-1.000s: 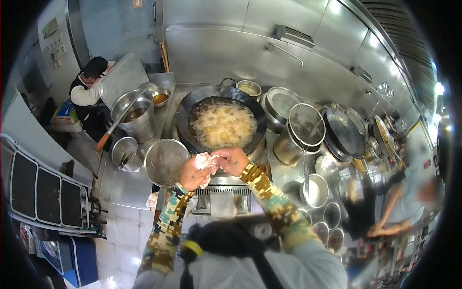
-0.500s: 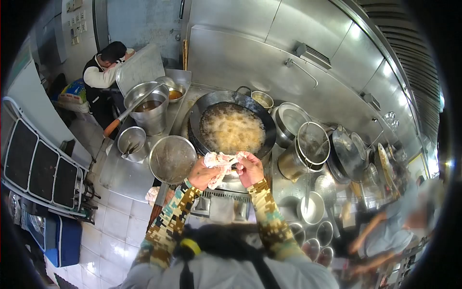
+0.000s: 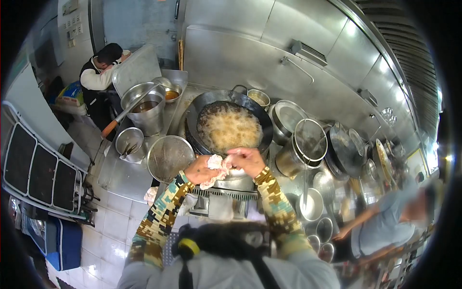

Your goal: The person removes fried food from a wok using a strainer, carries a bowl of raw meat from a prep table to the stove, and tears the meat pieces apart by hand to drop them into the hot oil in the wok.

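Note:
A crumpled, soft pinkish-white piece (image 3: 211,178) bunches up between my hands, just in front of the wok; whether it is cloth or raw meat I cannot tell. My left hand (image 3: 198,169) is closed around its left side. At its upper right edge, my right hand (image 3: 246,160) has bent fingers that seem to pinch it, though the fingertips are partly hidden. Close beyond both hands, the black wok (image 3: 192,115) holds bubbling frying oil (image 3: 233,127) with golden foam. Left of my left hand rests a round strainer (image 3: 169,158).
Left stand a steel pot (image 3: 153,123) with a ladle (image 3: 126,114) across it and a small pot (image 3: 129,144). Right are a tall pot (image 3: 287,161) under a wire strainer (image 3: 310,139) and a white bowl (image 3: 312,207). Another person (image 3: 385,221) stands right, one (image 3: 96,77) at far left.
My right hand has shifted slightly up and its fingers have moved over the piece's edge. The piece looks less stretched. The person on the right has moved, and the view has shifted a little.

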`<state>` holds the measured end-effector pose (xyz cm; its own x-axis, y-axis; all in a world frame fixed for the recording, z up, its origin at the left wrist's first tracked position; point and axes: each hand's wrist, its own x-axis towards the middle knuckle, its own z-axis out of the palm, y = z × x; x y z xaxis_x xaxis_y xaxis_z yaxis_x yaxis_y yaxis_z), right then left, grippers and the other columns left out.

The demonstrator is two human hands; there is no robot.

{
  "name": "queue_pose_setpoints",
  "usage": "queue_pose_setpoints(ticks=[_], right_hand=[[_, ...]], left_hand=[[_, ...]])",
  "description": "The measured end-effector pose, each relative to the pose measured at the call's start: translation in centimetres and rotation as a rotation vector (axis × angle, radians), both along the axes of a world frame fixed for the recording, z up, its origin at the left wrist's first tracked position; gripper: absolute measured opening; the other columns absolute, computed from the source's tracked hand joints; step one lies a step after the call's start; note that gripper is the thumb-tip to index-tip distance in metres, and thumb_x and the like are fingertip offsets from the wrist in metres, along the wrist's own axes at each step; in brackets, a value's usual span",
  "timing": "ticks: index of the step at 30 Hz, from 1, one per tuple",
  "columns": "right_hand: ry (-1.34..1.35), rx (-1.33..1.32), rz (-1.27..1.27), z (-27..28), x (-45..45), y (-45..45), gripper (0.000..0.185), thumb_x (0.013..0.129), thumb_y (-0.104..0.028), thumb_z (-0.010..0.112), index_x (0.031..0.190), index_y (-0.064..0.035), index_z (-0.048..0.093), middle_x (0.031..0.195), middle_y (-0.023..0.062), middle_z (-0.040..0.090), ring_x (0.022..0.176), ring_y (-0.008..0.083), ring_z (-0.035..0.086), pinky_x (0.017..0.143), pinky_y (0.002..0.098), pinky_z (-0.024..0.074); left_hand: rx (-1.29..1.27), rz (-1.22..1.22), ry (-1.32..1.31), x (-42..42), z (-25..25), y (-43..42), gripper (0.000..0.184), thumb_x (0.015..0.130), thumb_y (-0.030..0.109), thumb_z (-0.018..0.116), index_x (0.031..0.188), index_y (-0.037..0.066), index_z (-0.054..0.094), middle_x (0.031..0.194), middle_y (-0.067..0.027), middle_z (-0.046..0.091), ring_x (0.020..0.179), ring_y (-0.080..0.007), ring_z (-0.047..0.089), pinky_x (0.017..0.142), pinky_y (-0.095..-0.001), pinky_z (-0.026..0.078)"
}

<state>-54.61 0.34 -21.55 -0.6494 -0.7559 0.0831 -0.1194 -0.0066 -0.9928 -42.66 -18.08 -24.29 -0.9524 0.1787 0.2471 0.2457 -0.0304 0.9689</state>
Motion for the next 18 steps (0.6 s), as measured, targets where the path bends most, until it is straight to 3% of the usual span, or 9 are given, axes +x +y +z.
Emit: queue_pose_setpoints(ticks=[2,4,8,9,10,12,14,16,18], right_hand=[[0.199,-0.029,0.196,-0.7,0.8,-0.7,0.017,0.089,-0.015,0.062,0.097,-0.0009,0.069,0.073,0.0016,0.064,0.056,0.0062,0.053,0.049,0.0215,0.0420],[0.177,0.000,0.067,-0.1,0.9,-0.5,0.015,0.091,-0.011,0.059,0.097,-0.0004,0.069,0.076,0.0023,0.065,0.061,0.0053,0.054,0.049,0.0212,0.0413],[-0.424,-0.274,-0.163,0.8,-0.2,1.4,0.017,0.089,-0.011,0.060,0.102,-0.0011,0.065,0.077,0.0017,0.061,0.057,0.0063,0.048,0.046,0.0221,0.0365],[-0.545,-0.368,-0.166,-0.1,-0.6,1.7,0.020,0.090,-0.016,0.060,0.102,-0.0016,0.063,0.076,0.0024,0.059,0.056,0.0072,0.048,0.045,0.0217,0.0360],[-0.665,-0.467,-0.145,-1.1,-1.2,1.8,0.023,0.090,-0.021,0.060,0.102,-0.0022,0.062,0.074,0.0031,0.058,0.055,0.0082,0.048,0.045,0.0214,0.0356],[-0.854,-0.547,-0.102,-1.5,-1.6,1.4,0.032,0.090,-0.032,0.061,0.098,-0.0007,0.059,0.074,0.0059,0.058,0.054,0.0094,0.049,0.043,0.0217,0.0381],[-0.894,-0.567,-0.048,-0.4,-0.9,1.3,0.034,0.091,-0.033,0.061,0.097,0.0004,0.058,0.074,0.0062,0.058,0.054,0.0098,0.051,0.043,0.0218,0.0406],[-0.832,-0.515,-0.011,-0.8,-0.6,1.0,0.034,0.093,-0.031,0.060,0.100,0.0029,0.059,0.078,0.0057,0.061,0.057,0.0123,0.057,0.049,0.0213,0.0489],[-0.795,-0.491,0.018,-0.7,0.5,0.2,0.025,0.093,-0.024,0.060,0.098,0.0002,0.060,0.083,0.0067,0.063,0.064,0.0137,0.061,0.054,0.0234,0.0536]], left_hand=[[0.001,0.003,0.026,-0.5,0.4,-0.1,0.018,0.089,0.013,0.063,0.102,0.001,0.064,0.082,-0.0016,0.066,0.065,-0.0064,0.057,0.055,-0.0229,0.045],[0.206,-0.026,-0.328,0.6,2.2,-0.5,0.011,0.089,0.010,0.063,0.095,0.001,0.063,0.074,-0.0024,0.063,0.050,-0.0065,0.051,0.041,-0.0247,0.038],[0.380,0.272,-0.297,2.2,2.0,-0.3,0.020,0.089,0.013,0.063,0.099,-0.005,0.059,0.060,-0.0063,0.058,0.034,-0.0080,0.044,0.028,-0.0241,0.032],[0.407,0.181,-0.251,2.3,1.5,-1.2,0.021,0.088,0.013,0.063,0.099,-0.005,0.059,0.067,-0.0079,0.062,0.041,-0.0087,0.050,0.033,-0.0239,0.038],[0.431,0.361,-0.123,2.4,0.3,-0.7,0.021,0.088,0.012,0.062,0.102,-0.004,0.059,0.079,-0.0108,0.066,0.052,-0.0096,0.057,0.042,-0.0228,0.043],[0.503,0.395,-0.206,2.2,-1.4,-1.2,0.024,0.089,0.012,0.060,0.107,-0.003,0.059,0.090,-0.0128,0.067,0.062,-0.0099,0.060,0.048,-0.0214,0.045],[0.605,0.104,-0.298,1.6,-1.7,-1.9,0.030,0.090,0.012,0.060,0.116,-0.003,0.056,0.089,-0.0127,0.067,0.055,-0.0092,0.057,0.044,-0.0219,0.043],[0.710,0.053,-0.360,1.4,-0.4,-0.2,0.041,0.093,0.014,0.059,0.129,-0.002,0.049,0.083,-0.0114,0.064,0.043,-0.0063,0.046,0.034,-0.0227,0.037],[0.858,-0.198,-0.319,-0.2,-1.9,0.4,0.040,0.092,0.013,0.059,0.128,-0.001,0.048,0.091,-0.0109,0.065,0.044,-0.0068,0.047,0.033,-0.0222,0.037]])
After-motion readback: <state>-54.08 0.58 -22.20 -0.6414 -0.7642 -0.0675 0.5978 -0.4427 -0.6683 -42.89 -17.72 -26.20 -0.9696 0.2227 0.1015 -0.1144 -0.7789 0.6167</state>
